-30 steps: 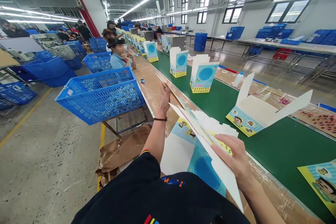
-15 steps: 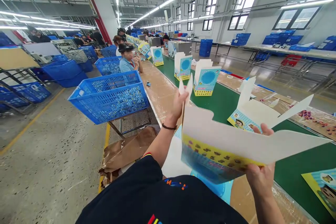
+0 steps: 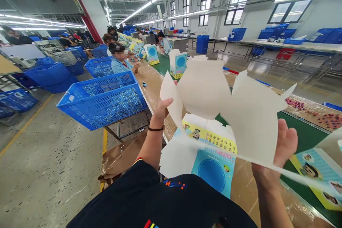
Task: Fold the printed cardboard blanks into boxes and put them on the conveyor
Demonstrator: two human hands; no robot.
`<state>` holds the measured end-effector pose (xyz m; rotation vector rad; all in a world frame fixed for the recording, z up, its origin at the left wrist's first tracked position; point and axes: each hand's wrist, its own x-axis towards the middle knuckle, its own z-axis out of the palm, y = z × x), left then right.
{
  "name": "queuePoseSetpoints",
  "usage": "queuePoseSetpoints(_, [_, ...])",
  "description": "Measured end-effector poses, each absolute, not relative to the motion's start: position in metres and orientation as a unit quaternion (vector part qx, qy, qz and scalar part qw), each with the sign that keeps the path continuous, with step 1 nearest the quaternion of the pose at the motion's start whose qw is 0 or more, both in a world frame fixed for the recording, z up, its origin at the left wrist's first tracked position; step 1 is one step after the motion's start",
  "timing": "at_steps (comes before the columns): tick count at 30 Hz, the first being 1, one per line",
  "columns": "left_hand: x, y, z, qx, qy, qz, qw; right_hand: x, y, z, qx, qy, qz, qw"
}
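Carton: 1 white-lined card carton (image 3: 203, 89), opened wide with curved flaps and notched edges, held between both hands above the bench (image 3: 153, 80) and green belt (image 3: 307, 135).
Printed card: flat, blue and yellow (image 3: 213, 169), on the bench below the carton.
Edges: near rim bows over the printed card; a brown strip of bench runs beside the blue mesh crate (image 3: 71, 96).
Left hand (image 3: 161, 108): raised, thumb pressed on the left flap, clamped.
Right hand (image 3: 283, 146): fingers upright beside the right panel; grip, cannot tell.
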<state>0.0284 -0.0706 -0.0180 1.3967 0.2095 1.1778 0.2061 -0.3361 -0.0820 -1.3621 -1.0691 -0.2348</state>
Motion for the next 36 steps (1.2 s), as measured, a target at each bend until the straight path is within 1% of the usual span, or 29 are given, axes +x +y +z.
queuePoseSetpoints(2, [0.025, -0.087, -0.020, 0.612, 0.072, 0.427, 0.662, 0.207, -0.329, -0.081, -0.578, -0.483, -0.113, 0.647])
queuePoseSetpoints(5, [0.027, -0.109, -0.026, 0.609, 0.057, 0.335, 0.717, 0.205, -0.320, -0.073, -0.566, -0.504, -0.099, 0.645])
queuePoseSetpoints(6, [0.029, -0.113, -0.027, 0.606, 0.057, 0.315, 0.728, 0.204, -0.320, -0.068, -0.568, -0.506, -0.119, 0.638])
queuePoseSetpoints(7, [0.030, -0.116, -0.028, 0.605, 0.061, 0.299, 0.736, 0.204, -0.322, -0.061, -0.574, -0.506, -0.163, 0.623])
queuePoseSetpoints(8, [0.031, -0.116, -0.028, 0.606, 0.068, 0.287, 0.739, 0.203, -0.326, -0.054, -0.579, -0.506, -0.227, 0.597])
queuePoseSetpoints(10, [0.032, -0.112, -0.027, 0.616, 0.085, 0.282, 0.731, 0.200, -0.336, -0.036, -0.597, -0.523, -0.326, 0.513])
queuePoseSetpoints(11, [0.033, -0.108, -0.027, 0.628, 0.090, 0.284, 0.719, 0.197, -0.340, -0.028, -0.612, -0.545, -0.334, 0.465])
queuePoseSetpoints(14, [0.034, -0.101, -0.029, 0.666, 0.092, 0.307, 0.673, 0.190, -0.343, -0.006, -0.662, -0.621, -0.241, 0.344])
queuePoseSetpoints(16, [0.036, -0.103, -0.030, 0.683, 0.082, 0.327, 0.647, 0.187, -0.340, 0.002, -0.655, -0.648, -0.238, 0.307])
queuePoseSetpoints(19, [0.041, -0.110, -0.032, 0.711, 0.057, 0.340, 0.613, 0.182, -0.333, 0.007, -0.622, -0.678, -0.267, 0.286])
queuePoseSetpoints(21, [0.047, -0.114, -0.033, 0.747, 0.052, 0.315, 0.583, 0.178, -0.328, 0.008, -0.651, -0.689, -0.202, 0.248])
queuePoseSetpoints(23, [0.054, -0.116, -0.033, 0.767, 0.055, 0.282, 0.574, 0.176, -0.321, 0.007, -0.721, -0.666, -0.077, 0.176])
queuePoseSetpoints(26, [0.058, -0.115, -0.033, 0.744, 0.060, 0.273, 0.607, 0.177, -0.308, 0.003, -0.798, -0.592, 0.092, 0.064])
queuePoseSetpoints(28, [0.055, -0.116, -0.031, 0.732, 0.066, 0.272, 0.621, 0.180, -0.301, -0.002, -0.808, -0.568, 0.154, 0.015])
queuePoseSetpoints(30, [0.051, -0.121, -0.029, 0.730, 0.056, 0.244, 0.635, 0.182, -0.298, -0.009, -0.791, -0.578, 0.202, -0.005])
queuePoseSetpoints(33, [0.050, -0.135, -0.031, 0.718, 0.021, 0.189, 0.670, 0.178, -0.300, -0.017, -0.763, -0.598, 0.245, -0.002])
queuePoseSetpoints(36, [0.060, -0.146, -0.039, 0.714, 0.044, 0.209, 0.667, 0.173, -0.306, -0.019, -0.769, -0.587, 0.252, 0.014])
